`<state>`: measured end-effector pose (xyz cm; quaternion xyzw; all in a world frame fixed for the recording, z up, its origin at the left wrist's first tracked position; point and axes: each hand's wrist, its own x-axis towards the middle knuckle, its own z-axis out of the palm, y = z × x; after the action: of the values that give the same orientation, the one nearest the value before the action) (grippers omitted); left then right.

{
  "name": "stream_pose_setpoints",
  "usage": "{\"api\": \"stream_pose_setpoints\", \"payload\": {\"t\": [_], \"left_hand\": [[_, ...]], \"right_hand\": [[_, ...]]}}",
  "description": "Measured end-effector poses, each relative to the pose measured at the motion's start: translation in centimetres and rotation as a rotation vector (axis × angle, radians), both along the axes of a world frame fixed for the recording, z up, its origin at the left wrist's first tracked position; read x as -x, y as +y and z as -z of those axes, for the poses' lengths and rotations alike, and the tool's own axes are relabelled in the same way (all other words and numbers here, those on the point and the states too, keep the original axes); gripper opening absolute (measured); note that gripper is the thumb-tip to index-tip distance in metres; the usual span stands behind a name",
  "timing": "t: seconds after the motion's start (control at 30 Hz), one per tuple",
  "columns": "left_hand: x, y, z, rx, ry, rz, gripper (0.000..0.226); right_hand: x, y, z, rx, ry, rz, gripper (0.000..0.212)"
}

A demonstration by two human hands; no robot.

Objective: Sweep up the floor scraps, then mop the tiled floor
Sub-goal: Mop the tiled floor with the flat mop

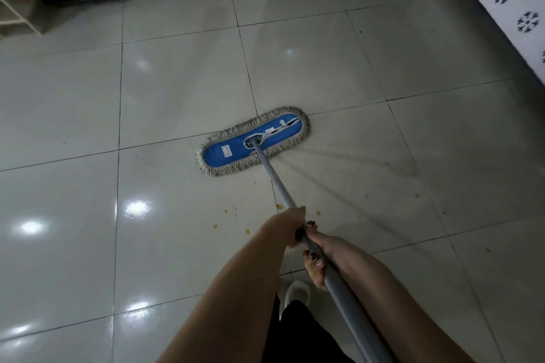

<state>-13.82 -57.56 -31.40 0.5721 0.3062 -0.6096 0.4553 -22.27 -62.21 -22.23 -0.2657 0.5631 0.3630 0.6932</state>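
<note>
Head view: the flat blue mop head with a grey fringe [253,141] lies on the glossy pale tiled floor [177,91], mid-frame. Its long axis runs lower-left to upper-right. Its grey metal pole [274,180] points away from the person. The left hand [287,227] and right hand [320,256] are both wrapped round the pole, the left one ahead.

Risk: small yellow scraps [230,211] lie unswept between the mop head and the hands. A pull-back stroke would likely smear them.

Bare forearms [236,289] recorded; dark nail polish noted on the right hand [324,253]; black trousers [298,330] and white shoe [298,292] worn.
</note>
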Motion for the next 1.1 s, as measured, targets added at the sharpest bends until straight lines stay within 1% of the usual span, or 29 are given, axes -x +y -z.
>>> {"api": "stream_pose_setpoints", "payload": {"t": [0.1,0.2,0.4,0.5,0.57,0.63,0.7,0.77,0.9,1.1], "left_hand": [[-2.0,0.2,0.3,0.022,0.0,-0.003,0.035],[-4.6,0.3,0.6,0.036,-0.011,0.014,0.035],[-11.4,0.7,0.9,0.052,-0.007,0.07,0.034],[-14.9,0.4,0.9,0.039,-0.023,0.09,0.033],[-17.0,0.4,1.1,0.029,-0.04,0.131,0.033],[-18.9,0.4,1.5,0.01,-0.036,0.171,0.037],[-20.3,0.3,1.7,-0.006,-0.041,0.187,0.043],[-21.2,0.1,1.8,-0.021,-0.041,0.205,0.046],[-21.1,-0.2,1.5,-0.032,-0.032,0.223,0.047],[-19.5,-0.5,1.1,-0.018,-0.059,0.127,0.039]], "right_hand": [[-2.4,0.2,0.6,0.027,-0.013,-0.029,0.062],[-5.0,0.1,1.0,0.038,0.015,-0.031,0.061],[-11.2,0.6,1.9,-0.001,-0.005,0.055,0.061],[-14.0,0.6,2.7,-0.09,-0.058,0.195,0.059],[-15.5,1.0,3.4,-0.18,-0.117,0.383,0.054],[-16.6,1.5,4.2,-0.234,-0.192,0.574,0.046],[-17.8,1.9,4.6,-0.251,-0.255,0.642,0.034],[-18.4,1.7,4.5,-0.243,-0.29,0.623,0.028],[-18.5,1.2,4.2,-0.206,-0.27,0.547,0.034],[-17.3,1.2,3.8,-0.175,-0.241,0.509,0.037]]}}
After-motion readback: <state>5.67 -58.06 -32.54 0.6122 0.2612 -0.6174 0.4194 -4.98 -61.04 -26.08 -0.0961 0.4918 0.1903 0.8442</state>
